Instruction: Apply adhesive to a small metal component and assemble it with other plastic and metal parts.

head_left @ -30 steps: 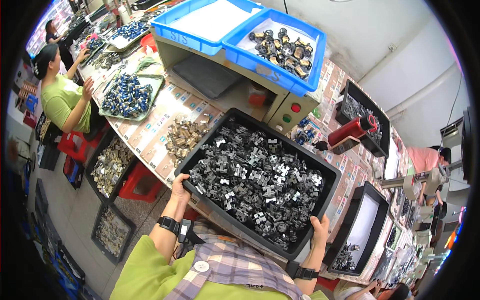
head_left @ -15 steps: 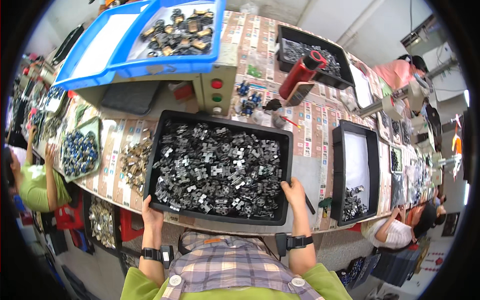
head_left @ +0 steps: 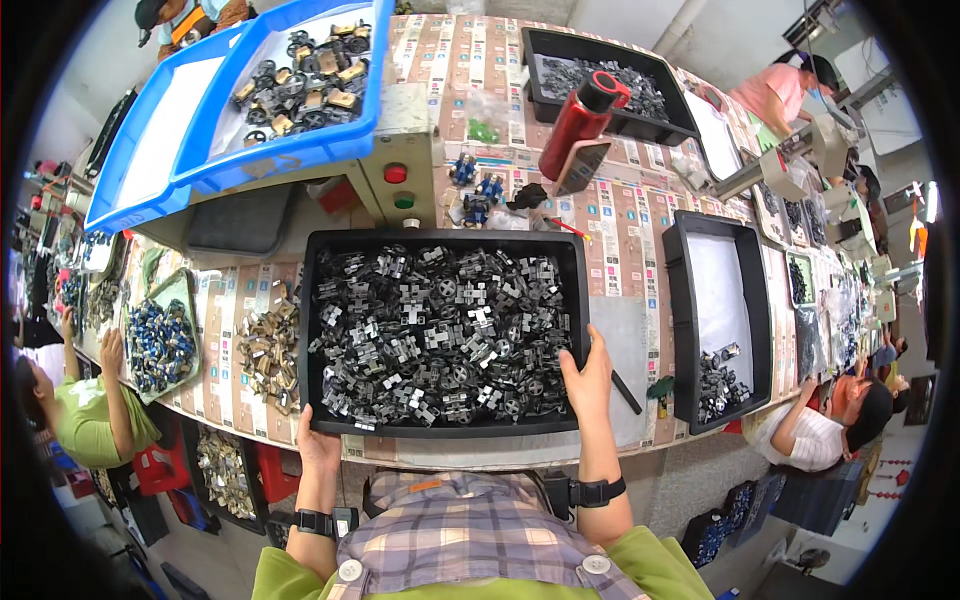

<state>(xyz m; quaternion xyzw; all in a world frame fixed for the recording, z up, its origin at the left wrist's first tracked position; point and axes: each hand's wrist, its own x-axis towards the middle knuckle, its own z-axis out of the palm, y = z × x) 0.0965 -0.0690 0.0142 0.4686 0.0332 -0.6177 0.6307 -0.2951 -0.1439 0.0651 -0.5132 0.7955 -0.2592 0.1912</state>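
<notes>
A large black tray (head_left: 450,431) is in front of me at the table's near edge, heaped with small black and silver toy-car-like parts (head_left: 440,340). My left hand (head_left: 319,446) grips its near left corner, with some fingers hidden under the tray. My right hand (head_left: 588,380) holds the right wall, thumb over the rim and the other fingers outside. Left of the tray lies a loose pile of brownish metal parts (head_left: 270,348). To the right, a slim black stick-like tool (head_left: 627,393) rests on a grey mat (head_left: 618,340).
A half-filled black tray (head_left: 684,330) stands at right, another (head_left: 610,118) at the back. A blue two-part bin (head_left: 280,165) sits on a cabinet (head_left: 405,150) with buttons. A red bottle (head_left: 576,128) and phone (head_left: 582,167) stand behind. Co-workers sit on both sides.
The tray has turned slightly, so its near edge now runs level across my view. Both hands have stayed on it, and my right hand sits a little higher. My view has shifted somewhat.
</notes>
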